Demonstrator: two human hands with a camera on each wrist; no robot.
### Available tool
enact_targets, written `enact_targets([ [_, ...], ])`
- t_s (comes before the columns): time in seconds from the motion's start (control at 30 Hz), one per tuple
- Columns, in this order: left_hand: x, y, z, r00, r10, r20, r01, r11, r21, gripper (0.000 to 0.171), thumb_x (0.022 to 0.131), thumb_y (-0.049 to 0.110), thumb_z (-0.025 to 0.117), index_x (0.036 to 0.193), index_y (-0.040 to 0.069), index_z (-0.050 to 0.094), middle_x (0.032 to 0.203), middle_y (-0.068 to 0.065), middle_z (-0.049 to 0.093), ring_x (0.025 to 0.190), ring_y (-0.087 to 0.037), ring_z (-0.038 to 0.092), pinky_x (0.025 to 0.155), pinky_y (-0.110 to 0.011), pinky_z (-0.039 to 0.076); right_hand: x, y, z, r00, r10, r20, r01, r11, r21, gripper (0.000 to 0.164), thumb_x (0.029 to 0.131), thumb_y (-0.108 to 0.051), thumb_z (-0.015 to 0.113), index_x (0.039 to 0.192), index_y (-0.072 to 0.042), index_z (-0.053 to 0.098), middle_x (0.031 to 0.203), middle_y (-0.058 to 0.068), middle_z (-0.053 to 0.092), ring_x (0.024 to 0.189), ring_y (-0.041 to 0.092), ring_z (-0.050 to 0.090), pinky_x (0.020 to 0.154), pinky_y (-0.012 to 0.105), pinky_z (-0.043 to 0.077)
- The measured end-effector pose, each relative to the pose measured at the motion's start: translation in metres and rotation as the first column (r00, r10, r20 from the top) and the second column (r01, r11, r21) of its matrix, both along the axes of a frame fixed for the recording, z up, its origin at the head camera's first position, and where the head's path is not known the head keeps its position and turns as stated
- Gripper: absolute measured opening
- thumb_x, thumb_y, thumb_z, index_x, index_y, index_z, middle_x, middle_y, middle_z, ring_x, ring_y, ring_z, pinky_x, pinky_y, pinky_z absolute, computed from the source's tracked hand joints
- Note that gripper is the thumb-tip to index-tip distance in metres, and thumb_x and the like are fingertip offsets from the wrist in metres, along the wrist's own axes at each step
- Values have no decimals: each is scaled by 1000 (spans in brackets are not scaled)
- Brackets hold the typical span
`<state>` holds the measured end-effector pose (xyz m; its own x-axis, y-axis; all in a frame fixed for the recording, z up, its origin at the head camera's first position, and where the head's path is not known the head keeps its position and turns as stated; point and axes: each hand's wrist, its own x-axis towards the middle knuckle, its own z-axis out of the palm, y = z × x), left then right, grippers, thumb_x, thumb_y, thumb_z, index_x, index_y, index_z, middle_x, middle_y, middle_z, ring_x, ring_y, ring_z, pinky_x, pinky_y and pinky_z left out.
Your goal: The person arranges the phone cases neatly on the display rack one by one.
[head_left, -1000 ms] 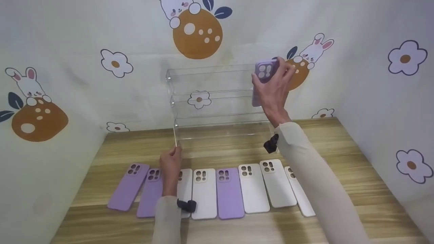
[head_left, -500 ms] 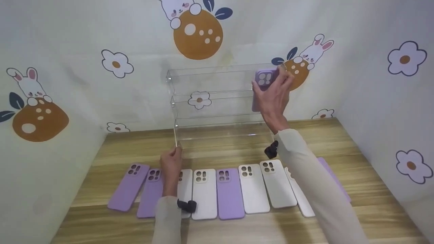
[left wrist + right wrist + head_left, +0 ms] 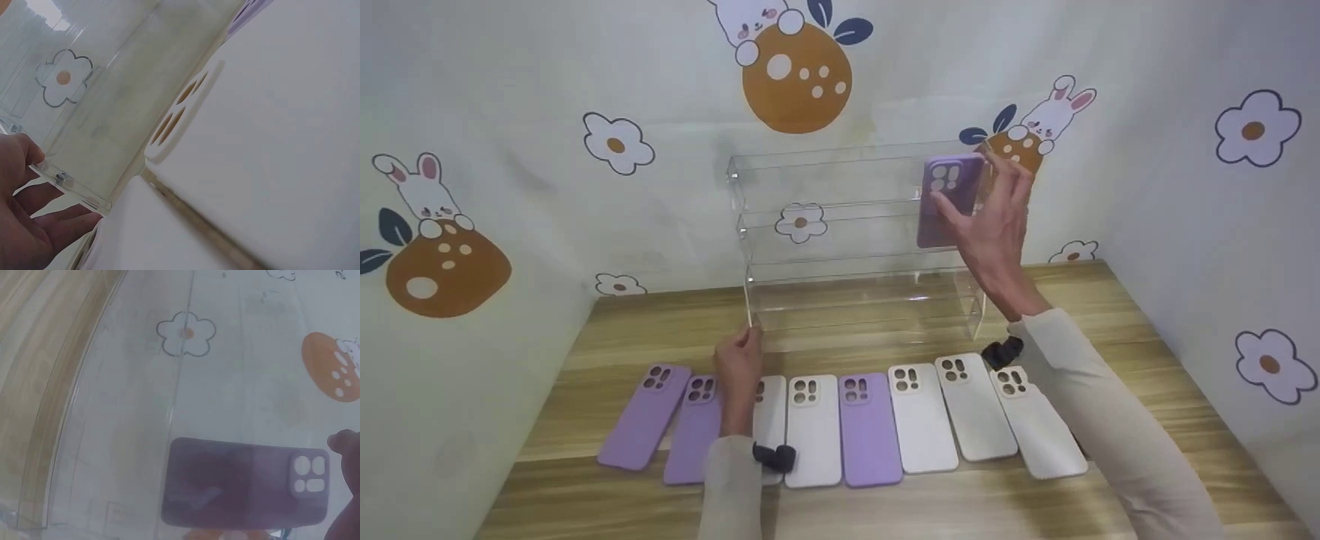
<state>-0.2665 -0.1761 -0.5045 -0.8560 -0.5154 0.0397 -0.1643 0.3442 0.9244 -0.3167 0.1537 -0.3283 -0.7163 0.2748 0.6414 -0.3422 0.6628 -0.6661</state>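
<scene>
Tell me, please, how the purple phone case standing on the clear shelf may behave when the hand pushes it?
The purple phone case stands upright on a narrow step of the clear shelf, so it probably tips easily. It looks thin, likely light. The right hand touches it with only fingertips.

left hand [image 3: 25, 219] touches the clear stand's [image 3: 107, 112] corner beside white cases [image 3: 270, 140].
</scene>
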Motion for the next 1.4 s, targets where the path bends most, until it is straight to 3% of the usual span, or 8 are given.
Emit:
enact_targets([
  [0.23,0,0,0,1000,13,-2,-13,1000,-25,29,96,28,61,105,6,77,73,-11,67,55,-10,45,49,-24,38,22,20,-8,994,96,50,-99,993,65,79,83,-35,81,145,-5,43,141,19,39,133,31,42,119,46,35],
  [0.47,0,1,1,1000,15,-23,-16,1000,-12,30,95,28,63,93,1,77,61,1,55,53,-11,43,47,-24,37,35,46,-31,981,132,145,-152,979,135,76,84,-30,80,145,-4,43,141,21,41,133,35,42,114,56,37],
  [0.6,-1,2,-1,999,13,-31,-13,1000,2,29,93,27,64,94,1,78,58,3,53,51,-10,42,46,-23,36,43,66,-46,973,131,189,-162,973,162,74,85,-26,80,144,-1,44,141,24,40,131,39,42,109,59,38],
  [0.83,-2,0,3,1000,19,13,-19,999,45,30,93,30,63,110,10,77,81,-17,72,53,-10,46,48,-23,38,58,95,-74,960,151,234,-195,965,176,71,85,-22,79,143,2,44,141,28,39,125,43,44,105,60,40],
  [0.97,-1,-1,5,999,28,20,-29,998,49,29,93,29,63,109,9,77,87,-18,74,54,-10,46,49,-23,38,66,109,-91,948,145,284,-198,966,168,70,86,-21,78,143,2,45,139,29,39,124,44,44,102,61,40],
  [1.07,-1,-1,6,999,35,6,-36,998,45,28,93,27,63,104,6,78,73,-11,69,52,-10,45,48,-23,37,71,121,-103,931,131,341,-200,964,177,70,88,-25,77,144,1,43,140,30,37,126,46,43,100,64,40],
  [1.2,-1,0,7,1000,25,2,-25,999,48,30,93,26,62,96,0,77,56,3,55,50,-9,42,46,-22,35,76,138,-117,890,122,439,-228,954,196,75,89,-30,75,146,1,39,143,33,33,129,49,40,100,69,39],
  [1.4,-1,-1,7,1000,6,1,-6,996,88,30,93,25,64,97,-2,76,60,-3,61,49,-8,44,45,-22,36,81,159,-136,826,161,540,-315,927,205,79,86,-24,78,147,4,36,142,39,31,128,57,38,103,73,33],
])
